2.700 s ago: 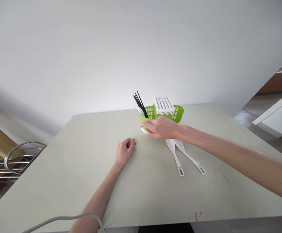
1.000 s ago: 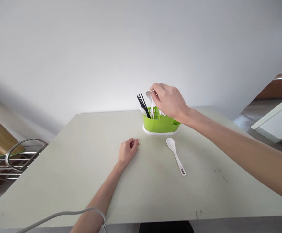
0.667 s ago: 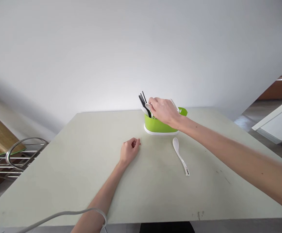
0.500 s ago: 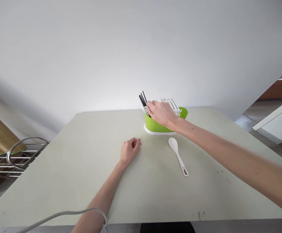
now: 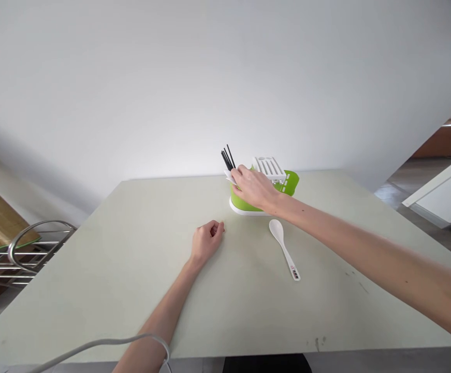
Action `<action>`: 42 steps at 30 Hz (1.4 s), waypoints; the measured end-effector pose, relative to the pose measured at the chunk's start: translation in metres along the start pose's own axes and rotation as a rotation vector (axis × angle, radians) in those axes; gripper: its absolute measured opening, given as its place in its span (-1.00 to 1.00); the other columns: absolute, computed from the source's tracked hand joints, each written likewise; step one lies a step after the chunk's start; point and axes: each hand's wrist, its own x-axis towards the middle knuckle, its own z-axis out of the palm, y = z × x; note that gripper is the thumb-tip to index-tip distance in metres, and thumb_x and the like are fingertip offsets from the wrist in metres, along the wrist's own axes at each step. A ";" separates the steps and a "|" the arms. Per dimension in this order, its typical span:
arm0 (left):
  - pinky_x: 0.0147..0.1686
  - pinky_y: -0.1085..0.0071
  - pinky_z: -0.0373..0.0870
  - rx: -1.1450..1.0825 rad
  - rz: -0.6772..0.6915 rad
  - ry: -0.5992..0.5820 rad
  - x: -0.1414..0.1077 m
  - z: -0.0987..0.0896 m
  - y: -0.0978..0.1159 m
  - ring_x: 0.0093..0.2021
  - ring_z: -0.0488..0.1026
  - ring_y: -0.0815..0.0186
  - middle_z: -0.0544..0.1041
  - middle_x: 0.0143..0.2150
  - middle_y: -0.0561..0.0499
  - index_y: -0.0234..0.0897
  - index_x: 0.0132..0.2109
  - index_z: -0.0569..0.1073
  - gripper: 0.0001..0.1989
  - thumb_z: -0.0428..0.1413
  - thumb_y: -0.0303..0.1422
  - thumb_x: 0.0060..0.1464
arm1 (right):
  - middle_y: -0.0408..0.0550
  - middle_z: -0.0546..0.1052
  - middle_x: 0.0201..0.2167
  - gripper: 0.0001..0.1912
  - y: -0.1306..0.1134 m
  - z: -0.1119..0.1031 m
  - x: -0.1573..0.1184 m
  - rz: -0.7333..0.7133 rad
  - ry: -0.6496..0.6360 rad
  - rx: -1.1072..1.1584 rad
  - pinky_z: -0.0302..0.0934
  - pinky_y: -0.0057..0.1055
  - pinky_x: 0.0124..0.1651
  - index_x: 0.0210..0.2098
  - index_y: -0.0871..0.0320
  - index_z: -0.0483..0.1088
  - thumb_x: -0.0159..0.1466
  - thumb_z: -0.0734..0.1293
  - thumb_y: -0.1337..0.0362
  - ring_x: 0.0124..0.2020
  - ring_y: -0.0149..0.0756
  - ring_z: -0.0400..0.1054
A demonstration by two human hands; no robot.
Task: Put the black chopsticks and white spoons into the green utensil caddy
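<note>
At the back of the table stands a green and white utensil holder, with several black chopsticks leaning out of its left end. My right hand reaches over that end, fingers closed on what looks like a white spoon; the fingers hide most of it. A second white spoon lies on the table in front of the holder, its bowl toward the back. My left hand rests on the tabletop, loosely curled with nothing in it, left of the lying spoon.
The pale table meets a white wall at the back. A grey cable crosses my left forearm. Left of the table stand a metal rack and a wooden board; a white cabinet is on the right.
My right hand has shifted slightly left over the holder, showing more of its white slotted part. My left hand and the lying spoon keep their places.
</note>
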 end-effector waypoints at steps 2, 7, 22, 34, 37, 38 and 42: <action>-0.41 0.40 0.18 0.005 0.000 -0.002 0.000 0.000 0.000 -0.51 0.29 0.36 0.44 -0.53 0.09 -0.23 -0.38 0.53 -0.58 0.01 -0.06 0.30 | 0.20 0.49 -0.02 -0.72 0.000 0.000 -0.004 -0.007 0.011 0.012 0.17 -0.32 -0.35 0.12 0.30 0.32 0.49 0.17 0.31 -0.18 -0.10 0.49; -0.40 0.41 0.20 0.007 0.005 0.001 -0.001 0.000 0.000 -0.49 0.32 0.36 0.49 -0.51 0.08 -0.22 -0.39 0.52 -0.59 0.01 -0.08 0.30 | 0.23 0.49 0.01 -0.70 0.003 -0.001 -0.018 -0.041 0.050 0.057 0.13 -0.33 -0.38 0.16 0.31 0.27 0.48 0.15 0.34 -0.17 -0.10 0.45; -0.40 0.41 0.20 0.040 0.027 0.001 0.000 0.000 0.002 -0.48 0.33 0.34 0.49 -0.51 0.08 -0.21 -0.38 0.52 -0.59 0.01 -0.07 0.30 | 0.05 0.50 0.03 -0.66 0.072 0.052 -0.119 -0.410 -0.176 0.175 -0.02 -0.36 -0.47 0.11 0.14 0.41 0.53 0.12 0.17 -0.57 -0.42 0.25; -0.41 0.41 0.19 0.064 0.031 0.001 -0.001 -0.001 0.005 -0.51 0.28 0.36 0.43 -0.54 0.10 -0.21 -0.39 0.51 -0.58 0.01 -0.07 0.31 | 0.05 0.49 0.15 -0.59 0.072 0.087 -0.150 0.105 -0.334 0.622 0.38 -0.25 -0.13 0.21 0.00 0.30 0.39 0.29 0.15 -0.21 -0.18 0.53; -0.41 0.41 0.19 0.068 0.031 0.001 -0.001 -0.001 0.004 -0.50 0.30 0.36 0.46 -0.52 0.09 -0.22 -0.39 0.52 -0.58 0.01 -0.08 0.31 | 0.01 0.58 -0.04 -0.64 0.066 0.091 -0.147 0.171 -0.323 0.723 0.35 -0.26 -0.13 0.13 0.06 0.36 0.36 0.29 0.19 -0.19 -0.17 0.50; -0.40 0.41 0.19 0.069 0.032 0.000 -0.001 -0.001 0.004 -0.49 0.30 0.36 0.47 -0.52 0.09 -0.22 -0.39 0.52 -0.59 0.01 -0.08 0.31 | -0.02 0.60 -0.14 -0.68 0.064 0.091 -0.145 0.190 -0.324 0.750 0.34 -0.28 -0.17 0.08 0.08 0.39 0.35 0.29 0.19 -0.22 -0.17 0.49; -0.41 0.41 0.19 0.072 0.032 -0.006 -0.001 -0.001 0.005 -0.49 0.31 0.36 0.49 -0.50 0.08 -0.22 -0.38 0.52 -0.59 0.01 -0.08 0.31 | -0.13 0.53 -0.43 -0.75 0.058 0.074 -0.136 0.225 -0.278 0.807 0.22 -0.36 -0.33 -0.32 0.09 0.44 0.34 0.31 0.06 -0.39 -0.24 0.41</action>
